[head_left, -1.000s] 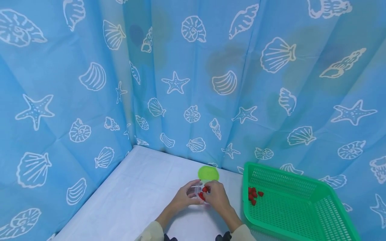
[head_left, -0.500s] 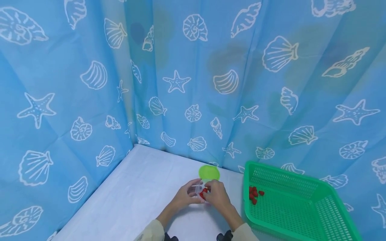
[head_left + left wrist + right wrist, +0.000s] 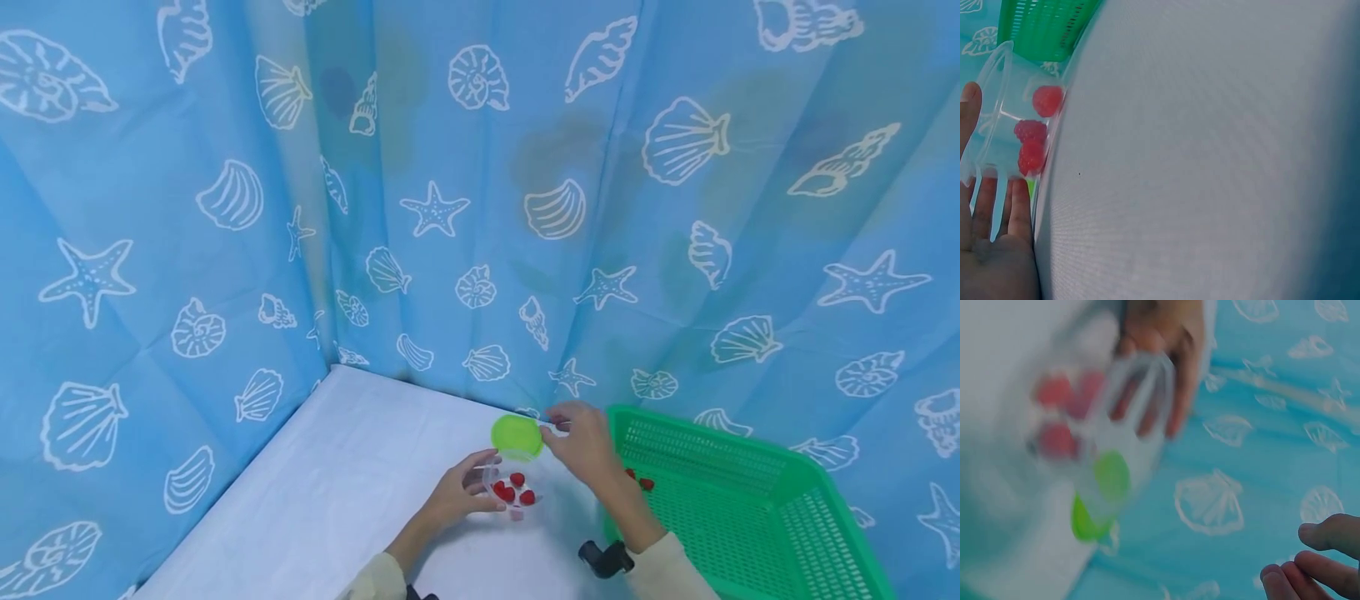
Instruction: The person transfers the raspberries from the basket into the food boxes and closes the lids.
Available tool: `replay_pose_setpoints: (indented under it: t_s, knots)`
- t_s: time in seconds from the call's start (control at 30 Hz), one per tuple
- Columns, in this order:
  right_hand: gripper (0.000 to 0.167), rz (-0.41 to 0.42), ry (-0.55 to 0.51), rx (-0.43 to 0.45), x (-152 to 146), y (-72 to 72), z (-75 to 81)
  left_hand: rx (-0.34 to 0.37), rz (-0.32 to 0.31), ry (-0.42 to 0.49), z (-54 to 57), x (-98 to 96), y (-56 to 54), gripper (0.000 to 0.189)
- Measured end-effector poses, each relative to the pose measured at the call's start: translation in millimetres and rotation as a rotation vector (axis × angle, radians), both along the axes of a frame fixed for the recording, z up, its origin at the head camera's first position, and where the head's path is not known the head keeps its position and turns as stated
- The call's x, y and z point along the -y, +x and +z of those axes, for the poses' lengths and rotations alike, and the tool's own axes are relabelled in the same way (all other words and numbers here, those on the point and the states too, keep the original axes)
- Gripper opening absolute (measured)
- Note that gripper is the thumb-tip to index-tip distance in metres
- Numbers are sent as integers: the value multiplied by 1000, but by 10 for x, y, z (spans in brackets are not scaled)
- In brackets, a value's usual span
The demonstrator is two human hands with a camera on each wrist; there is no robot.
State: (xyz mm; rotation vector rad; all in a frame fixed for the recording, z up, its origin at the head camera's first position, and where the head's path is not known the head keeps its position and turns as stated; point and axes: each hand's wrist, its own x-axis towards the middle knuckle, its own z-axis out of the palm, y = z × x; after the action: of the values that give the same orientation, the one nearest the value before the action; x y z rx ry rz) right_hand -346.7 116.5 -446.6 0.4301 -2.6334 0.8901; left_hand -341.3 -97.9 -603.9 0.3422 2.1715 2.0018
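Wht tbl (image 3: pixel 375 467); clr plastic tub (image 3: pixel 1009 97) w/ bumpy berries (image 3: pixel 1047 100)

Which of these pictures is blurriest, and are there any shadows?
Right wrist view: blurriest, with the cup and berries smeared, but the right hand more clearly outlined; left wrist view: cup and berries clearer, though the far right fades into blurred blue; head view: mostly clear, soft shadows on the table near the left hand.

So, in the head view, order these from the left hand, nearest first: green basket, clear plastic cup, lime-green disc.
1. Clear plastic cup, in the left hand.
2. Lime-green disc, beyond the cup.
3. Green basket, far right.
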Motion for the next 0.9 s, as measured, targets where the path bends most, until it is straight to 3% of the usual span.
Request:
replay_pose_setpoints:
  t_s: [0.17, 0.27, 0.37, 0.63, 0.9]
  knots:
    - [24, 39, -103, -13, -376, -152, 224, 5, 2, -2, 4, 7, 3, 81]
    - [21, 50, -132, -29, -632, -267, 236, 11, 9, -8, 22, 7, 15, 81]
    - [19, 29, -87, -21, -861, -351, 216, 15, 11, -9, 31, 9, 20, 80]
    - [23, -11, -2, 210, -1281, -465, 33, 18, 8, -12, 42, -1, 13, 80]
    - [25, -83, -35, 425, -1598, -564, -279, 9, -4, -8, 43, -16, 4, 78]
